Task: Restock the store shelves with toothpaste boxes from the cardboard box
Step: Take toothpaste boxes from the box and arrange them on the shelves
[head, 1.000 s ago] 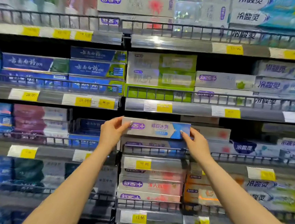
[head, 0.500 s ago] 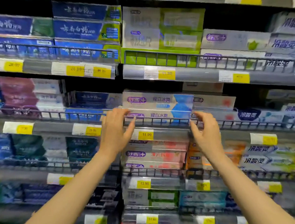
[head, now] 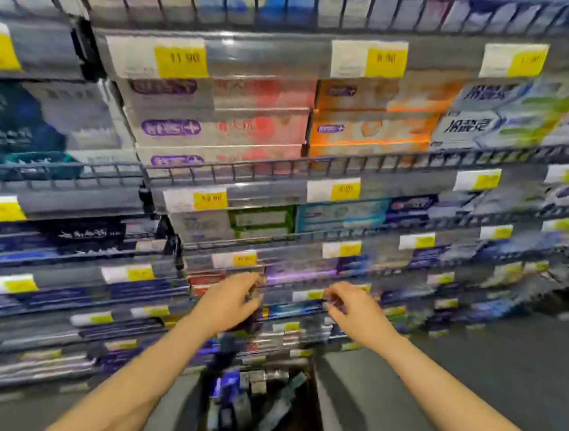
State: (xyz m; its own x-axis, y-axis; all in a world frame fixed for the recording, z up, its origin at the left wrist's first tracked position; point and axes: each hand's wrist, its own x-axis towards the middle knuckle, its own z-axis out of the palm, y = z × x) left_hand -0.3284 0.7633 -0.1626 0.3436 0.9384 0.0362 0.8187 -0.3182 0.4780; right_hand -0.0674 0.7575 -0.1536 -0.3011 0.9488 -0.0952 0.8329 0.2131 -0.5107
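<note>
Both hands, the left hand [head: 231,301] and the right hand [head: 354,310], hang before the shelves [head: 231,173] with loosely curled, empty fingers. The cardboard box [head: 317,410] with toothpaste boxes [head: 252,408] stands on the floor [head: 503,372] below them.

arms: 2, bare, no sleeves | left grip [head: 231,301]: bare | right grip [head: 354,310]: bare

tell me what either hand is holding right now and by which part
Nothing: the left hand and right hand hang loosely curled and empty above the cardboard box.
</note>
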